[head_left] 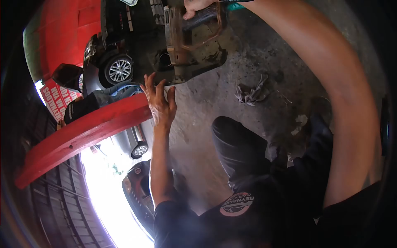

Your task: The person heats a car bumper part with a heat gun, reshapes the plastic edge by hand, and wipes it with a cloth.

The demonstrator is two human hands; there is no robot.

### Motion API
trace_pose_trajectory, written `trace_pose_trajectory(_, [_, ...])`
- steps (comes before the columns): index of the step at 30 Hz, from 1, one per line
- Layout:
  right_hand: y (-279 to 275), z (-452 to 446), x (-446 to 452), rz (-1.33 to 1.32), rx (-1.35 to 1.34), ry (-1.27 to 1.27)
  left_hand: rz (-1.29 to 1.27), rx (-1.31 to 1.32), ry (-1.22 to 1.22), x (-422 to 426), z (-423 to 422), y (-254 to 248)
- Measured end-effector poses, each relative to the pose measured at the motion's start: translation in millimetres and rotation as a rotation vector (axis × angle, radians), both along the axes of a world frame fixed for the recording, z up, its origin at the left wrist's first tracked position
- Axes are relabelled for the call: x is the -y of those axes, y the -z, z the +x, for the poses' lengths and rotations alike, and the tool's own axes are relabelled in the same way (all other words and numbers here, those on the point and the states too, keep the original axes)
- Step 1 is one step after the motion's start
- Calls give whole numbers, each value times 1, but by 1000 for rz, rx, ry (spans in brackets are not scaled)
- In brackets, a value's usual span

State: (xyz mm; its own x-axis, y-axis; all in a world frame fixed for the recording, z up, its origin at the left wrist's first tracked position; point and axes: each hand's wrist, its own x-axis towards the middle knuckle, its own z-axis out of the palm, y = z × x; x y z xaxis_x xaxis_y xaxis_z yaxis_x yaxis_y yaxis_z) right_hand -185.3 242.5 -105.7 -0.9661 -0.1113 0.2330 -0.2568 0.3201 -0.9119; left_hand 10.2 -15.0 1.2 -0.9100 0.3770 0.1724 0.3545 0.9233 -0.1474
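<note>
Rust-brown metal frame [177, 53], 1, lies at top centre. Below it, the left hand [160, 101] is open, fingers spread, beside 1 red beam [87, 136]. The right hand [196, 5], cropped, is at the frame; its grip I cannot tell. 2 alloy wheels [120, 70]. 1 banner [58, 101] reads "REYNALDOS".

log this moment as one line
left hand: open, near rusty metal part | right hand: at dark bar, grip unclear | red beam: beside left hand
</note>
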Motion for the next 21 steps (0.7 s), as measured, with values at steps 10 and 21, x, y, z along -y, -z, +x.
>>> trace_pose_trajectory(10, [2,-5,3,-12,3,-8,13,-3,-3,-3,-3,3])
trace_pose_trajectory(21, [3,-9,6,-25,6,-21,18,-5,-12,-5,-3,3])
